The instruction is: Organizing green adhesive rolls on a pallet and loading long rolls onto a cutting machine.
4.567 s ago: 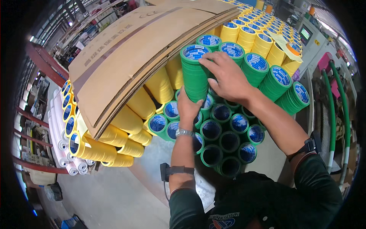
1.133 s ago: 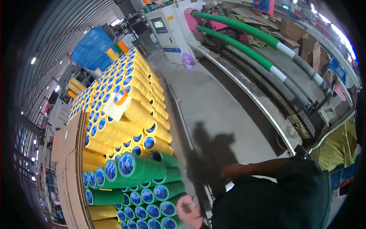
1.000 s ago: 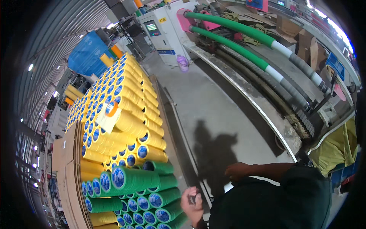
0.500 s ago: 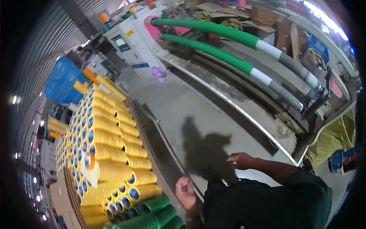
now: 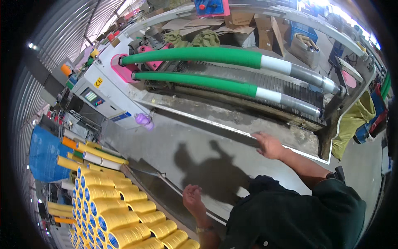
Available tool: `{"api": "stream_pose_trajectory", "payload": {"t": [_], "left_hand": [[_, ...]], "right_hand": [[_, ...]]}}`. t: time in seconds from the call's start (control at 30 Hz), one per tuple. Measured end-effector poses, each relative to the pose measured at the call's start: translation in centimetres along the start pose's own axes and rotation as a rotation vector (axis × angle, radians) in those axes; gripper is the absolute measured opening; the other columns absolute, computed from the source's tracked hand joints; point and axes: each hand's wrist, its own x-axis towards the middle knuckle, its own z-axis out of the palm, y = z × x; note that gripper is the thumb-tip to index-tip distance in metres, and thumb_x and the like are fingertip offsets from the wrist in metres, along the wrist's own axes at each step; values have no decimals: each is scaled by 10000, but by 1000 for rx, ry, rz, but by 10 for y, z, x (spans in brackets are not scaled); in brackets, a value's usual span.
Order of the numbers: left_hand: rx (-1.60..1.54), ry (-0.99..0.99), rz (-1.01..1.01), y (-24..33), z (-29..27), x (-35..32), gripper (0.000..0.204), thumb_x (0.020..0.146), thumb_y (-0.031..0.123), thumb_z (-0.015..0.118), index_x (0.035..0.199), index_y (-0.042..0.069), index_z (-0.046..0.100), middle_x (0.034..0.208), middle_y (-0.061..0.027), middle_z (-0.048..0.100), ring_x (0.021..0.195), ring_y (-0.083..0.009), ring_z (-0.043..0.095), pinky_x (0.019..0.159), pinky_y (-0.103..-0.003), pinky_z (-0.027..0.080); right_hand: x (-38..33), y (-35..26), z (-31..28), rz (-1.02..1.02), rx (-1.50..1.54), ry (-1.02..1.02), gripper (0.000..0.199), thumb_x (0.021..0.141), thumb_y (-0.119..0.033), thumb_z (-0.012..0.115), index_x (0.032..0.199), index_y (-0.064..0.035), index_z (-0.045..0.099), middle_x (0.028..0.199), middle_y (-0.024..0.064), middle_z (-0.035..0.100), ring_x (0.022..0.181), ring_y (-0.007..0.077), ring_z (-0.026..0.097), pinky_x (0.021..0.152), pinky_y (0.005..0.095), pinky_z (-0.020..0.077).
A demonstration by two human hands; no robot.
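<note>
My right hand [image 5: 268, 146] reaches forward, fingers apart and nothing in them, beside the white front edge [image 5: 232, 129] of a long machine. Lower and to the left is my left hand [image 5: 193, 198], loosely curled with no object visible in it, above the floor near the stack of yellow rolls [image 5: 124, 220]. Across the machine run two rollers, the farther one [image 5: 195, 57] and the nearer one [image 5: 199, 83], both wrapped in green with a white band and bare metal toward the right end. Neither hand touches a roller.
A white control cabinet [image 5: 99, 97] with a screen stands at the machine's left end, a purple item [image 5: 144, 120] by its side. Yellow-green cloth [image 5: 352, 124] hangs at the right. A blue covered bulk [image 5: 46, 153] stands far left. Flattened cardboard [image 5: 186, 24] lies behind the rollers.
The view has turned left-to-right toward the machine, so the rollers sit more level and the yellow stack lies lower. My right hand has moved forward toward the machine's edge, its fingers opening out.
</note>
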Motion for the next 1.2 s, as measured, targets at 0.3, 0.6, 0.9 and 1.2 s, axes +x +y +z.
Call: {"api": "stream_pose_trajectory", "payload": {"t": [0.3,0.6,0.9,1.2], "left_hand": [[212,-29,-104,-114,-7,153,363,904,53,635,1226,-79,531,996,-108,666,857,-157,653,743,-288,549],[579,-103,-435,-234,-132,123,243,803,187,704,991,47,640,870,-87,613,803,-216,622,704,-397,514],[352,-396,-888,-316,-214,234,164,800,193,649,881,54,619,854,-99,580,788,-248,614,691,-434,481],[22,64,-559,-241,-189,517,247,909,100,672,1108,-32,609,866,-135,671,573,-193,587,538,-332,527]], "right_hand": [[199,56,-96,-2,-229,512,802,689,-49,804,1397,-33,428,1411,205,457,1307,412,434,1111,484,371],[406,54,-131,3,-371,511,812,691,-114,832,1390,-36,426,1419,192,457,1339,388,414,1132,464,363],[546,22,-92,100,-436,409,889,662,-129,841,1432,-35,406,1424,200,453,1304,388,436,1112,464,378],[633,-24,-58,271,-536,366,891,671,-164,846,1434,-68,396,1406,176,484,1290,375,461,1088,467,386]]}}
